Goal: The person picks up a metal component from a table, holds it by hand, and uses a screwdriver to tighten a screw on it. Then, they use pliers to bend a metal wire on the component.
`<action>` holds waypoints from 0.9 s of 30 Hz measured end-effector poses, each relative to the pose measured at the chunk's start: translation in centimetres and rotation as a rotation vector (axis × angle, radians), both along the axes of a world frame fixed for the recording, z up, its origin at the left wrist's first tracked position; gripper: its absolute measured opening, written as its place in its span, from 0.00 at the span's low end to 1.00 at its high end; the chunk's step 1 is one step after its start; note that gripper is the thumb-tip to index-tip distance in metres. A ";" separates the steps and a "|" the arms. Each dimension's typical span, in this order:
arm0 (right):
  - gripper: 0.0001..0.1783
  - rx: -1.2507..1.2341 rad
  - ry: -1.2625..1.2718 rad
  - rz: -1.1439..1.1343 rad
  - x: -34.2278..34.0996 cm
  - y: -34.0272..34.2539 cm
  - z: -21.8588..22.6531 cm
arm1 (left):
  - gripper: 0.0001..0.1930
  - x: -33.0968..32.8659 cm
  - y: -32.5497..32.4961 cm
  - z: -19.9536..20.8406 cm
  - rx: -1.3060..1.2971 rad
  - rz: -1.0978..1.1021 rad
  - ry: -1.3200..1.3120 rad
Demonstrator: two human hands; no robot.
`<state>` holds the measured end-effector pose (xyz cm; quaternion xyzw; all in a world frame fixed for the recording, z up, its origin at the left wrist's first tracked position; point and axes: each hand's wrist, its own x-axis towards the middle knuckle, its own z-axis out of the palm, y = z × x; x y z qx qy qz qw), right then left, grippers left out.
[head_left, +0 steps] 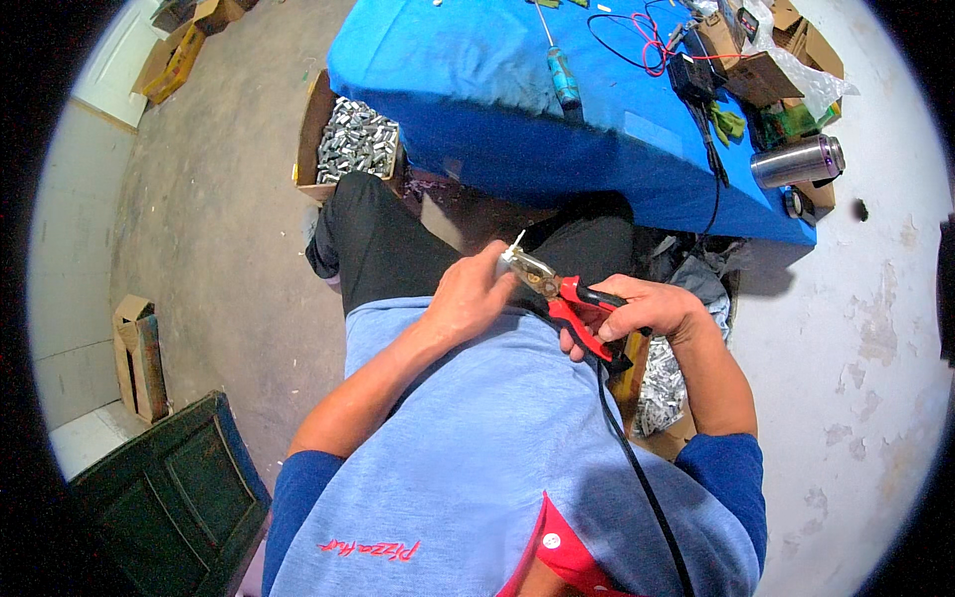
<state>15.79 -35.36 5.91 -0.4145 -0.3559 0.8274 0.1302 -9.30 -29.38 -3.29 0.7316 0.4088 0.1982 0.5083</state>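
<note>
In my right hand is a pair of pliers with red and black handles, my fingers wrapped round the grips. Their metal jaws reach left to a small silvery-white part, which the fingers of my left hand pinch. A thin white tip sticks up from that part; its exact kind I cannot make out. Both hands are above my lap, close together. From beside the pliers a black cable runs down over my shirt; where its upper end joins is hidden.
Ahead, a blue-covered table carries a screwdriver, wires and a metal tumbler. An open carton of small metal parts stands left of my knee. More such pieces lie beneath my right arm. A white wall rises at right.
</note>
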 end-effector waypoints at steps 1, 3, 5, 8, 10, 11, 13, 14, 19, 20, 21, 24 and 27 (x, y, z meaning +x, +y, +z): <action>0.28 -0.010 0.035 0.006 0.0 0.0 -0.2 | 0.13 0.0 0.0 0.1 0.011 -0.004 0.007; 0.28 0.003 -0.005 0.007 0.0 0.0 -0.5 | 0.13 0.2 0.1 1.0 -0.061 -0.024 0.047; 0.29 0.002 -0.015 0.010 0.0 -0.2 -0.7 | 0.12 0.2 0.2 1.3 -0.089 -0.028 0.058; 0.29 -0.019 0.000 0.018 0.2 -0.3 -0.6 | 0.13 0.1 0.0 0.9 -0.078 -0.001 0.026; 0.29 -0.025 -0.012 0.013 0.2 -0.3 0.1 | 0.13 0.1 0.1 0.6 -0.083 0.019 -0.006; 0.29 -0.021 -0.017 0.012 0.3 -0.4 0.0 | 0.12 0.1 0.0 0.5 -0.080 0.015 -0.003; 0.29 -0.012 -0.026 0.012 0.3 -0.3 -0.2 | 0.12 0.1 -0.1 0.1 -0.073 0.009 0.005; 0.29 -0.008 -0.026 0.013 0.4 -0.3 -0.4 | 0.12 0.1 -0.1 0.0 -0.066 0.009 -0.002; 0.28 -0.016 -0.034 0.000 0.6 -0.3 -1.0 | 0.12 0.0 0.1 0.2 -0.052 0.006 0.018; 0.28 -0.015 -0.035 -0.001 0.6 -0.3 -0.9 | 0.12 0.0 0.1 0.2 -0.057 0.006 0.017; 0.27 -0.013 -0.037 -0.001 0.5 -0.3 -0.7 | 0.12 0.0 0.1 0.1 -0.061 0.007 0.016; 0.26 -0.005 -0.054 0.002 0.5 -0.3 -0.6 | 0.12 0.0 0.1 0.0 -0.056 0.000 0.009; 0.26 0.006 -0.063 0.014 0.4 -0.1 -0.3 | 0.12 0.0 0.1 0.1 -0.034 -0.006 -0.004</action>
